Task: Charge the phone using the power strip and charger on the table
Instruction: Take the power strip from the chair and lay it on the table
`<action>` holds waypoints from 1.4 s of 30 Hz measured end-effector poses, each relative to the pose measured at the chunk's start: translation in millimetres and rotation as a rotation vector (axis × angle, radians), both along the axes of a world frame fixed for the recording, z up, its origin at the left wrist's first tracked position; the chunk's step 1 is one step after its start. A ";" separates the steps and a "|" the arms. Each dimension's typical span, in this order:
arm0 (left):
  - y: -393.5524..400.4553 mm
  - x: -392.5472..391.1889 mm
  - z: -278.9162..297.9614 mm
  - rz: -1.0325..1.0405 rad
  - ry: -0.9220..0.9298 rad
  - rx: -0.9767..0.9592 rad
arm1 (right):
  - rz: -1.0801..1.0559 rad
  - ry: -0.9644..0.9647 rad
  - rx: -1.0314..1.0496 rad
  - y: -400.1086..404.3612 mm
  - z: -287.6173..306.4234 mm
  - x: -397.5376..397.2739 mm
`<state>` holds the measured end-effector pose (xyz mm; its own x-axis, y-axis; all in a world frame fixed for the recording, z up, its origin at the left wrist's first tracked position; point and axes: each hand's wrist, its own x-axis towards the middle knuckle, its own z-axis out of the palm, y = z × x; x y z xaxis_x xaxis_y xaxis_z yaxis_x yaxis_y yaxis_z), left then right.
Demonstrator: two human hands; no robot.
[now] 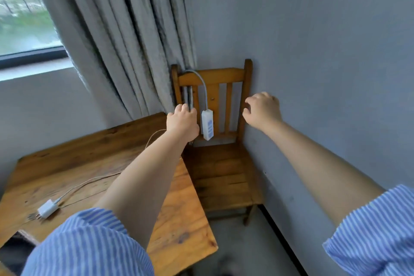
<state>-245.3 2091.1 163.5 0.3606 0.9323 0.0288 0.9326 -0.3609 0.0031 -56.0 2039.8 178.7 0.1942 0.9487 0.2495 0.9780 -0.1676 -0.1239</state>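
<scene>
White power strip (207, 125) hangs against the chair (224, 168) between loosely curled, empty left hand (182, 122) and right hand (263, 108)

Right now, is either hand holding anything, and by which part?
Nothing visibly held. The left hand reaches beside the power strip on the chair, fingers curled, contact unclear. The right hand is loosely curled, empty. The charger lies untouched.
</scene>
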 end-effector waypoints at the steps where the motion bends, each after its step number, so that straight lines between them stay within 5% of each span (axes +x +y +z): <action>1: 8.8 10.1 1.1 0.000 0.009 0.001 | 0.001 -0.004 -0.002 6.6 1.2 8.7; 14: 187.3 117.4 -38.5 0.120 -0.046 -0.197 | 0.096 0.066 -0.133 192.1 -30.2 96.6; 30: 289.2 145.4 -91.7 0.587 -1.027 -0.475 | 0.363 0.055 -0.225 342.5 -83.0 102.6; 34: 287.5 141.8 -94.7 0.585 -1.123 -0.414 | 0.407 0.029 -0.171 347.4 -84.6 107.2; 42: 276.6 105.3 -71.2 0.572 -0.917 -0.032 | 0.378 0.033 -0.232 358.9 -88.7 74.7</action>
<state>-140.0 2367.6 92.3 -0.2752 0.9606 0.0384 0.6004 0.1405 0.7872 18.7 2398.7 90.0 -0.1733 0.9846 0.0209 0.9720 0.1744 -0.1572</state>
